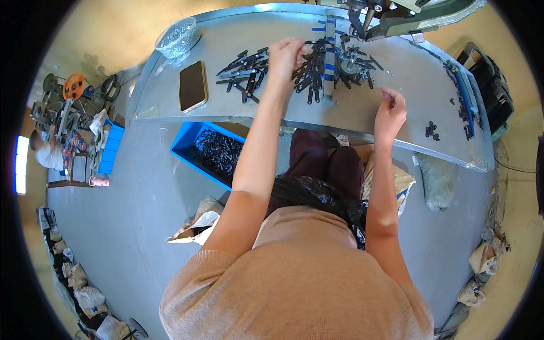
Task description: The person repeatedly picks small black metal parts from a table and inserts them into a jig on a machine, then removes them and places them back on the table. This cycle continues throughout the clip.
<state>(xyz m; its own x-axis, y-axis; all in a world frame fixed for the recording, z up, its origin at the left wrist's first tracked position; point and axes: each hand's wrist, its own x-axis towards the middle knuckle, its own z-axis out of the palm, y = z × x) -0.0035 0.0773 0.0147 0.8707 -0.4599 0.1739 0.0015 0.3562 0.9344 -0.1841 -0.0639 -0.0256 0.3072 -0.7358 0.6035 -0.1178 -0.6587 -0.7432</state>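
My left hand (285, 59) is over the metal table (238, 38), fingers bent together, between two piles of flat black metal strips. One pile (248, 72) lies left of it, the other pile (313, 74) right of it. A dark strip (315, 42) lies at its fingertips; whether they grip it is unclear. A narrow upright bar (329, 63) with blue tape borders the right pile. Beyond it, more black parts surround a clear round dish (350, 66). My right hand (391, 112) hovers near the table's front edge, fingers curled; anything inside them is hidden.
A green machine (408, 21) overhangs the back right. A phone (193, 86) and a clear tub of small shiny pieces (177, 38) are at left. Small black parts (432, 131) lie at right. Below stands a blue crate of black parts (216, 153). Another person (49, 151) sits far left.
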